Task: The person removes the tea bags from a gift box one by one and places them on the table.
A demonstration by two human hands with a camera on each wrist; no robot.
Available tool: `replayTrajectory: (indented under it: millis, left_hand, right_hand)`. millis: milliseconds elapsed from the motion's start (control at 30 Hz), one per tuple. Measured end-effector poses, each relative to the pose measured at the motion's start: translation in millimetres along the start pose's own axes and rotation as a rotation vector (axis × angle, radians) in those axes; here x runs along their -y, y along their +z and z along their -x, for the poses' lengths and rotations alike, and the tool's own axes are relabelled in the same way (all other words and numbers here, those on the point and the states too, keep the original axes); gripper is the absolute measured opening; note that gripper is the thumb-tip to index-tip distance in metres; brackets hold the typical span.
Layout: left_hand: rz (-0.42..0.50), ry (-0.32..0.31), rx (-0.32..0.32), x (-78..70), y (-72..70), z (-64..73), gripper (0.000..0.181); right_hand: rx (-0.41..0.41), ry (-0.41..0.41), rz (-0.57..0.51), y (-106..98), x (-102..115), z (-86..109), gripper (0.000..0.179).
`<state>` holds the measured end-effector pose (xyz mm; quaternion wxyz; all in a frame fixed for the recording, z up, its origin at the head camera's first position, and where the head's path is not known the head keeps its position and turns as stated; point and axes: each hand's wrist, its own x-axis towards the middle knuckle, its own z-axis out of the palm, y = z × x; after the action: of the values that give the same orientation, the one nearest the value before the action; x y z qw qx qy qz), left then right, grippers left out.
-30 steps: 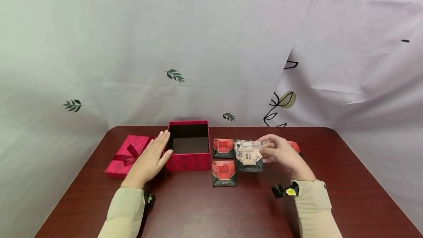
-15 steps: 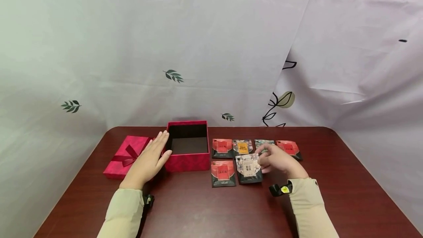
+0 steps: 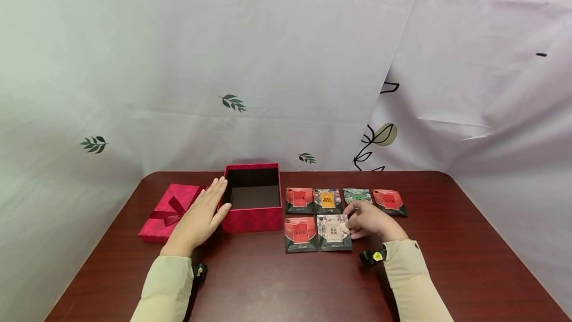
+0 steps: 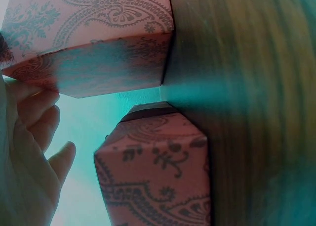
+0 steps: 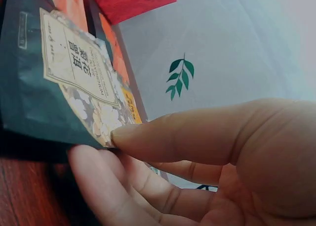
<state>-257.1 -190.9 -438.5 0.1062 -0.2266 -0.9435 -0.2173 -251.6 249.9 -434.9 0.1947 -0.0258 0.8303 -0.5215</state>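
My right hand pinches the right edge of a tea sachet with a pale floral top and a dark bottom. In the right wrist view, thumb and finger take hold of the sachet's corner. The sachet lies at or just above the table in the front row, beside a red-and-black sachet. With fingers straight, my left hand touches the left side of a red open gift box, dark inside. Its fingertips also meet the patterned box in the left wrist view.
A red lid with a bow lies left of the box, partly behind my left hand. Behind the front sachets runs a row with a red sachet, an orange-labelled one, a green one and another red one.
My right hand has brought the floral sachet toward me and down into the front row, uncovering the orange-labelled and green sachets behind. The left hand stays at the box.
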Motion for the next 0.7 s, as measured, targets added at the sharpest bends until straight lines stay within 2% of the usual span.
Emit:
replayTrajectory:
  millis: [233,333,567,700]
  left_hand:
    - [-0.002,0.018,-0.021,1.1,2.4,-2.0,0.067]
    - [-0.003,0.020,-0.023,1.6,3.1,-2.1,0.066]
    - [0.058,-0.005,-0.014,3.7,1.5,0.6,0.066]
    - [0.097,-0.015,-0.075,6.3,0.8,2.2,0.060]
  right_hand:
    - [-0.091,0.039,0.038,1,4,2.3,0.026]
    - [-0.123,0.026,0.063,1,5,1.8,0.025]
    - [-0.226,-0.106,0.100,1,2,-6.6,0.023]
    - [-0.287,-0.182,0.099,-3,-2,-11.5,0.023]
